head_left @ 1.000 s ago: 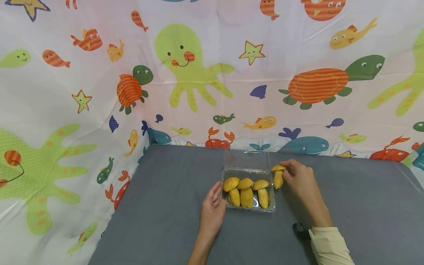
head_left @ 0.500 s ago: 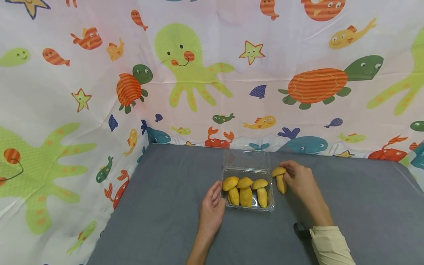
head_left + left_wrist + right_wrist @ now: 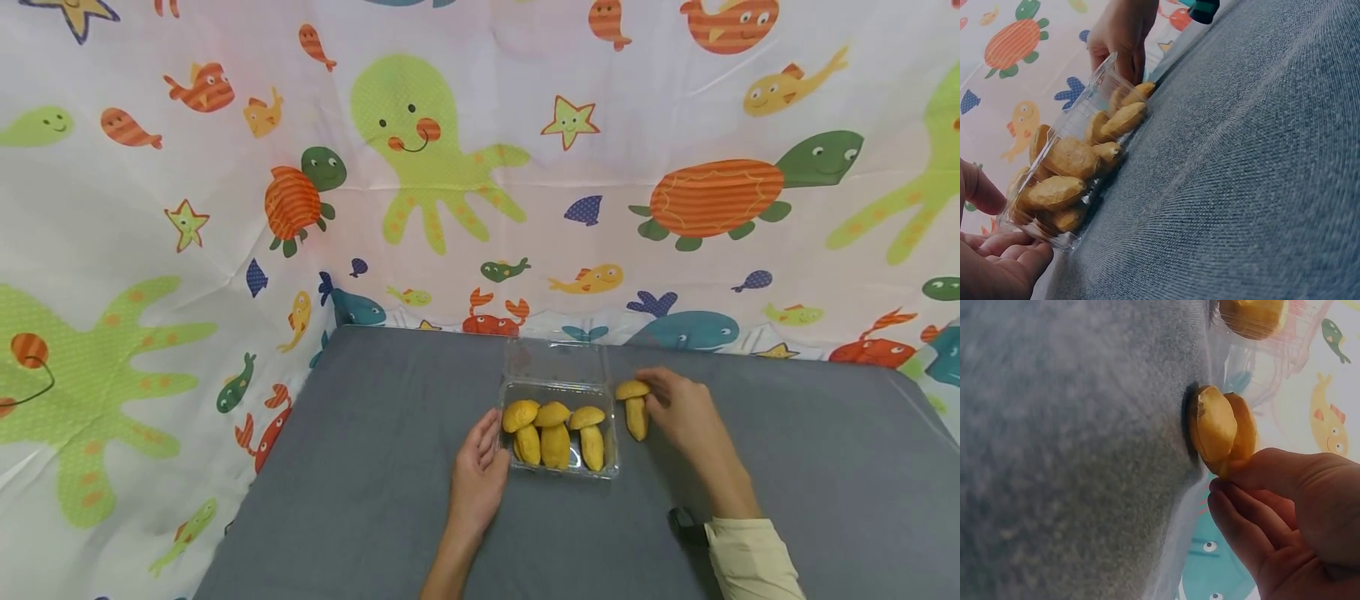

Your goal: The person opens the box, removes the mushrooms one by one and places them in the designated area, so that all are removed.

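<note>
A clear plastic clamshell box [image 3: 558,475] lies on the dark grey cloth, lid folded back. Inside it, three yellow mushrooms [image 3: 555,446] lie side by side, caps toward the back. My left hand [image 3: 480,475] rests against the box's left wall, fingers loosely extended. In the left wrist view, its digits touch the box's near end. Right of the box, my right hand [image 3: 686,408] pinches another yellow mushroom [image 3: 636,412] between thumb and fingers. This mushroom's stem points toward me; in the right wrist view its cap [image 3: 1213,425] is close to the cloth.
The clear lid [image 3: 558,361] lies behind the box, near the backdrop. A white curtain [image 3: 480,167] printed with sea animals hangs behind and to the left. Grey cloth [image 3: 360,467] extends on both sides. A dark strap [image 3: 686,527] is at my right wrist.
The mushroom in my right hand has come slightly toward me and down, turning a little. My left hand and the box keep nearly the same place.
</note>
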Available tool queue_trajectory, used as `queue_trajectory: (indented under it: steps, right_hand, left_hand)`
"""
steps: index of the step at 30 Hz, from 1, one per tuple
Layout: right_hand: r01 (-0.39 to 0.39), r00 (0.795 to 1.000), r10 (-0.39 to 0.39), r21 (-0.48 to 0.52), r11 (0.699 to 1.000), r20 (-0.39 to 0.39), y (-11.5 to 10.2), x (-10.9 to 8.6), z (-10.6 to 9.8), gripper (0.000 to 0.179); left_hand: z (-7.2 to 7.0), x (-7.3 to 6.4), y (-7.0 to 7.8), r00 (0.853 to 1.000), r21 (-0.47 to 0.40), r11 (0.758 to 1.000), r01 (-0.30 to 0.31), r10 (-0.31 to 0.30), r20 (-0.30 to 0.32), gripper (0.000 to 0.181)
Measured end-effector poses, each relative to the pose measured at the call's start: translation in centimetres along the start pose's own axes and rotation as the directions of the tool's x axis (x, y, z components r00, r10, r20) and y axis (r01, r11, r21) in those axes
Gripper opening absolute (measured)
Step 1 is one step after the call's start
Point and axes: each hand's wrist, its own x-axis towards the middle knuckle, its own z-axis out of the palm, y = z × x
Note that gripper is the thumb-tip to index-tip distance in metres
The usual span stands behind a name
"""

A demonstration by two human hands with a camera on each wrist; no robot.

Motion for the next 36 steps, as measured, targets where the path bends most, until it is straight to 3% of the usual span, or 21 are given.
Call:
queue_trajectory:
  steps: [11,22,28,36]
  right_hand:
    - [0.008,1.000,-0.008,-0.026,1.000,-0.008,-0.6,-1.0,-1.1,0.039]
    - [0.095,0.994,-0.095,0.013,0.995,-0.055,-2.9,-1.6,-2.4,0.038]
    - [0.163,0.986,-0.161,0.041,0.986,-0.047,-4.1,-2.0,-2.9,0.039]
    - [0.235,0.972,-0.233,0.045,0.971,-0.041,-5.5,-2.6,-3.2,0.040]
  left_hand:
    - [0.1,0.0,-0.1,1.000,0.017,1.000,0.013,-0.013,-0.005,0.060]
    - [0.1,0.1,0.0,1.000,0.015,1.000,0.012,-0.012,-0.001,0.060]
    - [0.2,0.1,-0.1,1.000,0.003,1.000,-0.010,0.010,0.009,0.060]
    - [0.1,-0.1,-0.2,1.000,0.025,1.000,0.004,-0.004,0.000,0.060]
